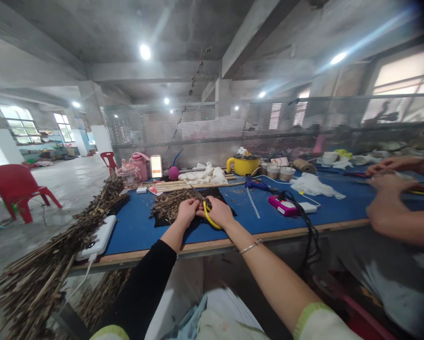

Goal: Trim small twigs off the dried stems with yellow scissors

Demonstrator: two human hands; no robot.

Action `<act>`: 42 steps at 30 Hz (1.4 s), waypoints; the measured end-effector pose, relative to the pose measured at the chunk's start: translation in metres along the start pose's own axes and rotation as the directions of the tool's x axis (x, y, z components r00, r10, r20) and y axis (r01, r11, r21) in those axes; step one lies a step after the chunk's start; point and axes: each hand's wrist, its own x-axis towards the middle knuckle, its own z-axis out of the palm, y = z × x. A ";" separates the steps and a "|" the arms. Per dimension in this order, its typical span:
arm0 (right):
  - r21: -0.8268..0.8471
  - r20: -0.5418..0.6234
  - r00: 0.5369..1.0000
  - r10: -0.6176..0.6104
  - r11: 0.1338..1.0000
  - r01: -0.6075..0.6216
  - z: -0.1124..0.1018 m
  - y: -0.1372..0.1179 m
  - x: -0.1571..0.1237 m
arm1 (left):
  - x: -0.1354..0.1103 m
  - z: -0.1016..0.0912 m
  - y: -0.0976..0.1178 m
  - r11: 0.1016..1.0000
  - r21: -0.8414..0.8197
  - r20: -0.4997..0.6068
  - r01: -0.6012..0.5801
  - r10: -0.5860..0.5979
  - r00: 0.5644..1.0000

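Note:
Yellow-handled scissors [209, 217] are in my right hand [219, 212], their blades pointing up and to the left over the table. Close beside it, my left hand [188, 211] has its fingers pinched together near the blades; what lies between those fingers is too small to make out. Under and around both hands, a pile of dried brown plant pieces [167, 205] rests on a black cloth [229, 203]. A large bundle of dried stalks [61, 245] leans along the table's left end, beside a white power bank [100, 238] with a cable.
Behind my hands lie thin wooden sticks [183, 185], white gloves [208, 174] and a yellow pot [246, 165]. To the right are a blue glue gun [256, 183], a magenta box [282, 206] and dangling black cables [313, 231]. A co-worker's hands [392, 179] work at far right.

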 end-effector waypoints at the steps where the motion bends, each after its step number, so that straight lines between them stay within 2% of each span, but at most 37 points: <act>1: -0.004 0.007 1.000 0.001 1.000 -0.001 0.000 0.000 0.000 | -0.001 0.000 0.001 1.000 -0.007 -0.006 0.009 -0.009 1.000; 7: -0.040 0.013 1.000 0.019 0.999 -0.018 0.003 0.003 0.000 | -0.003 0.002 0.004 0.999 -0.035 -0.038 0.029 -0.030 0.999; 12: -0.037 0.009 1.000 0.028 0.999 -0.027 0.003 0.002 0.000 | -0.002 0.002 0.008 0.994 -0.077 -0.158 0.080 -0.091 0.983; 15: -0.028 0.015 1.000 0.022 0.999 -0.021 0.002 0.001 0.000 | -0.002 0.001 0.010 0.993 -0.073 -0.194 0.092 -0.105 0.975; 20: -0.018 0.000 1.000 -0.026 1.000 0.026 0.001 0.000 0.000 | -0.003 0.001 0.010 0.997 -0.036 -0.184 0.071 -0.076 0.980; 26: 0.003 0.013 1.000 -0.026 1.000 0.026 0.001 0.000 0.000 | -0.005 0.003 0.011 0.999 0.001 -0.155 0.035 -0.035 0.987; 33: 0.041 -0.001 0.999 -0.037 0.998 0.037 0.001 0.001 0.001 | -0.002 0.001 0.002 1.000 0.005 -0.050 -0.007 0.007 0.999; 42: 0.010 0.001 1.000 -0.014 1.000 0.014 0.001 0.000 0.001 | 0.003 0.001 -0.004 0.999 0.031 -0.053 -0.035 0.037 0.998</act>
